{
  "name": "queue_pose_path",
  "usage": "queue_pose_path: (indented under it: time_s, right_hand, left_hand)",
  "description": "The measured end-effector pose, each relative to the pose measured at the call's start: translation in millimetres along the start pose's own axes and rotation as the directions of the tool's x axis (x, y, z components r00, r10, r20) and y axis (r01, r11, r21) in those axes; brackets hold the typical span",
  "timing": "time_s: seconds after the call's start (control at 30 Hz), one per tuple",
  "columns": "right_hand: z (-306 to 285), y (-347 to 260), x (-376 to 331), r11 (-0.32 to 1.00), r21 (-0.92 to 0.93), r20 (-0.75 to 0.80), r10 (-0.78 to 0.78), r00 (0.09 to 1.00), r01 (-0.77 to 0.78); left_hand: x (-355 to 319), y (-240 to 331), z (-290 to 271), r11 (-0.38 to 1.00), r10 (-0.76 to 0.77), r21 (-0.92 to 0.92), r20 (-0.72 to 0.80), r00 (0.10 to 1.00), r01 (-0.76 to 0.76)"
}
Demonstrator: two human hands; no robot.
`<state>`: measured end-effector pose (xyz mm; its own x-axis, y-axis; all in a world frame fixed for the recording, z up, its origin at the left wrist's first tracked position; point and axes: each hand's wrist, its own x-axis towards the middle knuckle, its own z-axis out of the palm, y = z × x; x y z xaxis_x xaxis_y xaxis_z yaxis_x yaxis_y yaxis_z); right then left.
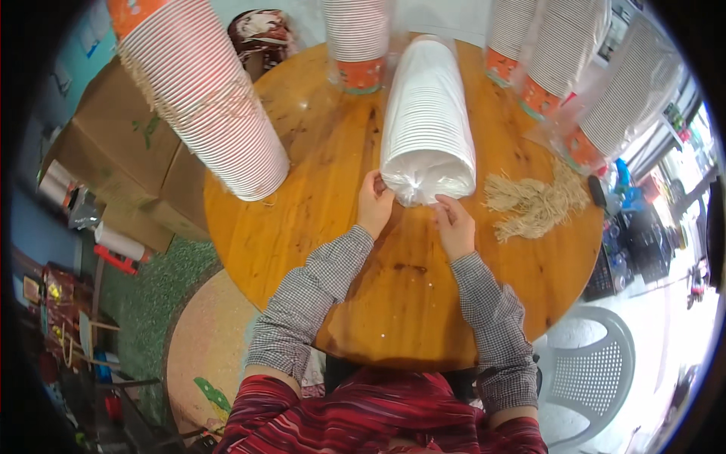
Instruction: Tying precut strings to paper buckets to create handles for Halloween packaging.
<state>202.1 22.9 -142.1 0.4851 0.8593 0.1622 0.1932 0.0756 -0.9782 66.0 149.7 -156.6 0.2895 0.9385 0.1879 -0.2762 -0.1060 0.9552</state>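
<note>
A long stack of white paper cups (427, 113) lies on its side on the round wooden table, its open end toward me. A clear plastic bag (413, 189) wraps the stack and gathers in crinkles at the near end. My left hand (375, 206) pinches the bag at the near left corner of the stack. On the other side, the fingertips of my right hand (456, 227) are closed on the bag's near right edge. To the left stands a tall, leaning stack of cups (219, 98) with twine-like strands around it.
Bagged cup stacks with orange-green bases (361, 45) stand along the far and right edges of the table (295, 250). A bundle of tan raffia strands (537, 200) lies right of my hand. Cardboard boxes (128, 129) are at left, a grey plastic chair (590, 371) at lower right.
</note>
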Motion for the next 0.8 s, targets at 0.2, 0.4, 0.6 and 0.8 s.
queue_pose_path:
  time_s: [0.2, 0.4, 0.6, 0.8]
  right_hand:
    - [22, -22, -3, 0.927, -0.191, -0.134, -0.351, 0.927, 0.324]
    - [32, -11, 18, 0.967, -0.255, -0.053, 0.013, 0.999, -0.026]
    - [17, -7, -8, 0.984, -0.094, -0.075, -0.156, 0.985, 0.148]
    - [12, -12, -15, 0.979, -0.024, -0.148, -0.202, 0.968, 0.201]
  left_hand:
    - [-13, 18, 6, 0.999, 0.045, -0.03, 0.02, 0.999, -0.044]
    - [-29, 34, 7, 0.887, 0.392, 0.197, 0.159, 0.906, -0.418]
    - [-38, 48, 11, 0.914, 0.303, 0.185, 0.28, 0.911, -0.36]
    - [-38, 43, 28, 0.675, 0.506, 0.359, 0.411, 0.758, -0.645]
